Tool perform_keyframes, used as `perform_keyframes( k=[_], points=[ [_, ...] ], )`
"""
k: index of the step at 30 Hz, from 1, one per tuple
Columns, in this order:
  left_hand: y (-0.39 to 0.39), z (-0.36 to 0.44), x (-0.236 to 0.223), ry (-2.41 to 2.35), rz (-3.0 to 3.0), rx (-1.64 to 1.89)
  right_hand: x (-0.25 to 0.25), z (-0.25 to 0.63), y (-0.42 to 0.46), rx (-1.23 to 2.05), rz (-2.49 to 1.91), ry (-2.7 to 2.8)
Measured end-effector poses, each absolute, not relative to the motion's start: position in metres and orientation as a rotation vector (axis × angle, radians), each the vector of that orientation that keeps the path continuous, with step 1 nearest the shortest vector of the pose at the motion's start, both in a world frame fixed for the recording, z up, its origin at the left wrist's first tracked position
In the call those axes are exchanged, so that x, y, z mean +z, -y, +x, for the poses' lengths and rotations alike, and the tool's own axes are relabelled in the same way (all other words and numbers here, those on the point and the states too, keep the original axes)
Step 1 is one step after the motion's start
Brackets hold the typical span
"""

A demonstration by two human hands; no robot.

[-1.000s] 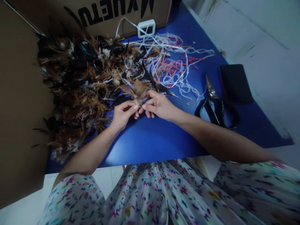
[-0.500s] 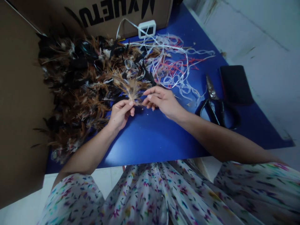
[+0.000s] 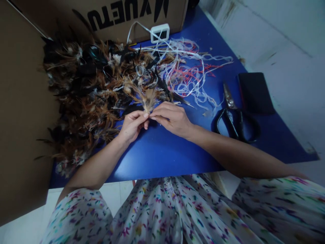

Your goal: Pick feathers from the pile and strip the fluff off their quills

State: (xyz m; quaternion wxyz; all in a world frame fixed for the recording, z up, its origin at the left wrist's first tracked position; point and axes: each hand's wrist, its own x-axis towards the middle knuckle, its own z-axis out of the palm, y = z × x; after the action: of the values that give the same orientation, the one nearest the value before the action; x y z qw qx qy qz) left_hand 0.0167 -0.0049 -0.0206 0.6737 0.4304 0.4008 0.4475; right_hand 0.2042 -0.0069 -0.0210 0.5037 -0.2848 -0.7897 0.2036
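Between thumb and finger, my left hand (image 3: 134, 124) pinches the base of a small bunch of light brown feathers (image 3: 148, 99), whose tips fan out away from me. My right hand (image 3: 173, 118) meets it from the right, thumb and fingers pressed together at the same base. Whatever lies between the right fingertips is too small to make out. Just beyond both hands spreads a big pile of brown and black feathers (image 3: 86, 98).
Tangled white and red ribbons (image 3: 188, 74) lie beyond my right hand. To the right are black-handled scissors (image 3: 230, 101) and a dark flat case (image 3: 256, 93). A small white display device (image 3: 159, 33) stands by a cardboard box (image 3: 142, 23) at the back of the blue table (image 3: 165, 156).
My right hand has closed and moved left to meet the left fingertips at the feather base. The left hand and the bunch have shifted slightly right and toward me.
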Motion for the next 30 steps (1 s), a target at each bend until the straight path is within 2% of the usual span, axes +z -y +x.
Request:
perform_keyframes(
  k=[6,13,30],
  points=[
    [0.0048,0.0170,-0.0249,-0.924,1.042,1.002,-0.0148,0.2026,0.0096,0.624,-0.889,1.743],
    [0.0055,0.0156,-0.0280,-0.901,1.096,0.967,-0.0134,0.2015,0.0095,0.699,-0.905,1.664],
    [0.0082,0.0189,-0.0288,-0.908,1.218,0.989,-0.0173,0.2024,0.0112,0.586,-0.915,1.789]
  ],
)
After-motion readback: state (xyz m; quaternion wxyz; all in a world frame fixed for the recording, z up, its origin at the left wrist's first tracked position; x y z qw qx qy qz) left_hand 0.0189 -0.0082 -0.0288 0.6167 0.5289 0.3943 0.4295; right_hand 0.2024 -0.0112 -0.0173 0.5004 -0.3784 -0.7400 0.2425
